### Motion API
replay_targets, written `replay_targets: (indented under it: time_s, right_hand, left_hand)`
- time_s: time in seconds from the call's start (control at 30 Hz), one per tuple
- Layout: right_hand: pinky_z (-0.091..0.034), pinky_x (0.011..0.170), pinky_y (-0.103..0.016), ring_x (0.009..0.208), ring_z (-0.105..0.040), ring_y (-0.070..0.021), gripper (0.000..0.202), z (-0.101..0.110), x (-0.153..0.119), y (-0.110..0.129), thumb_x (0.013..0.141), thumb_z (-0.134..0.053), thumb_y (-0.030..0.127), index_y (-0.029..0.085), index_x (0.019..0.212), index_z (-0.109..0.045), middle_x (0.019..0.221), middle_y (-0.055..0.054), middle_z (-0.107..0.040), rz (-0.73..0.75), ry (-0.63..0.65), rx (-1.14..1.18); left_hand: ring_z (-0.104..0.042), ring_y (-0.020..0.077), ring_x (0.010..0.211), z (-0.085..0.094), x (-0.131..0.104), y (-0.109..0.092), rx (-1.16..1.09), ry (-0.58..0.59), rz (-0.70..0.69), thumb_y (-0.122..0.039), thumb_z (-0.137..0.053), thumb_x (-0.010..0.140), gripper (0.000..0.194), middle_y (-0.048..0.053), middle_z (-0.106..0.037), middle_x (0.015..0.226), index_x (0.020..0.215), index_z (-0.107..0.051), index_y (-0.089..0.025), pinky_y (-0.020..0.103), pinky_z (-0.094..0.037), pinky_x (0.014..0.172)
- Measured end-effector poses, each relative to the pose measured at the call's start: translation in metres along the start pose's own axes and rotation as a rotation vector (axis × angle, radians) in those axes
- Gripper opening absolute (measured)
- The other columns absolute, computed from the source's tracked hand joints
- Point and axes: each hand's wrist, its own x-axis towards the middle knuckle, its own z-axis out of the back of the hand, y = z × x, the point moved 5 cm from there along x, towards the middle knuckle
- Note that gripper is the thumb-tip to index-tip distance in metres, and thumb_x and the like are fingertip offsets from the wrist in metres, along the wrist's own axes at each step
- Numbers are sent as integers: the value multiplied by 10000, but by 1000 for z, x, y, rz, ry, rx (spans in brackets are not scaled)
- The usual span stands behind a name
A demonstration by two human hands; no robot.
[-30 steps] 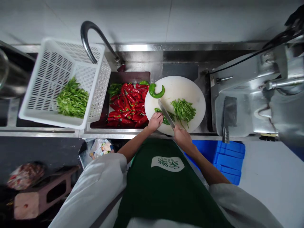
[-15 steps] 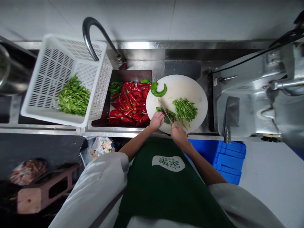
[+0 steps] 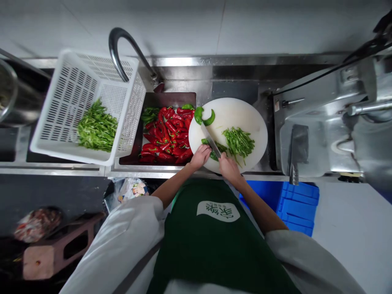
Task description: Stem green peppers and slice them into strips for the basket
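Note:
My right hand (image 3: 229, 166) is closed around the handle of a knife (image 3: 210, 140), whose blade slants up and left across a round white cutting board (image 3: 259, 122). My left hand (image 3: 201, 156) sits at the board's lower left edge, fingers bent down on a green pepper (image 3: 214, 156) beside the blade. That pepper is partly hidden by the fingers and knife. Close to the knife tip lie two curved green pepper pieces (image 3: 209, 118). A pile of cut green strips (image 3: 239, 141) rests on the board's right half.
Left of the board, a sink (image 3: 130, 160) holds red peppers (image 3: 167, 132) and some green ones. A white plastic basket (image 3: 45, 145) with cut greens stands farther left under a curved faucet (image 3: 114, 45). A cleaver (image 3: 298, 147) lies at right; a blue crate (image 3: 297, 204) sits below.
The knife tip has shifted slightly up and left, and its blade shows broader. The curved green pieces by the tip, joined in a C before, now lie apart. Both hands stay about in place.

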Motion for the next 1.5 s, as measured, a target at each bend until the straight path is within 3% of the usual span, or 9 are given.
replay_targets:
  time_s: [0.2,0.43,0.6,0.77,0.93,1.07,1.2,1.37,1.5]
  right_hand:
    - [-468,812,-319,960,-694,-271,299,-2,-17,-3,1003,-305,186,92,1228,-480,972,-186,-712,-9,14,-35]
    - [-468,808,-301,988,-685,-254,299,-1,3,5,1014,-300,211,96,1230,-471,1036,-181,-713,11,-17,19]
    - [-462,808,-309,981,-688,-259,295,-1,-11,0,1018,-293,211,91,1222,-470,996,-185,-711,12,19,14]
    - [-461,836,-298,1009,-680,-241,301,-4,0,13,1006,-357,202,86,1277,-420,1062,-190,-701,11,26,58]
    - [-457,829,-298,1011,-677,-243,286,1,11,4,1033,-293,259,116,1216,-459,1053,-183,-702,13,15,66]
    - [-470,798,-317,966,-695,-261,303,-2,-5,-1,1032,-265,242,103,1220,-457,996,-186,-710,-6,-5,-21]
    - [-483,768,-314,930,-709,-264,286,-8,-21,9,1021,-276,211,99,1210,-459,947,-175,-719,-2,16,-43]
    - [-482,783,-295,973,-700,-253,281,-1,-1,24,999,-327,166,78,1235,-452,1007,-186,-718,-6,24,3]
    - [-477,791,-302,978,-694,-257,301,9,6,20,1023,-289,218,89,1238,-457,1019,-186,-717,0,10,37]
  left_hand:
    - [-541,228,965,-1,-1,1,40,18,-15,-262,-361,1012,275,111,-601,1001,972,-614,-162,424,-511,889]
    - [-542,224,979,-3,-3,4,32,12,13,-266,-354,1013,271,105,-596,1029,1001,-606,-169,430,-508,901]
    - [-536,230,976,-4,-3,3,34,3,32,-264,-349,1011,287,115,-594,1013,977,-613,-156,433,-511,892]
    - [-550,215,996,9,-4,7,-16,32,8,-265,-362,1015,280,108,-608,1040,1001,-625,-167,420,-517,908]
    - [-550,226,1074,23,-1,17,16,47,-68,-294,-439,998,247,109,-627,1076,1026,-649,-166,443,-490,980]
    - [-569,219,1037,20,1,20,54,50,-94,-274,-416,1003,270,106,-644,1051,1022,-660,-160,438,-501,971]
    - [-576,222,1034,15,1,21,48,61,-72,-255,-403,1003,275,107,-654,1043,1017,-661,-164,449,-505,965]
    - [-585,225,1048,13,-1,23,20,75,-67,-259,-396,1004,280,117,-656,1084,1041,-655,-161,462,-506,974]
    - [-581,229,1056,11,-2,24,2,84,-55,-268,-388,1007,290,122,-655,1083,1049,-655,-163,470,-508,973]
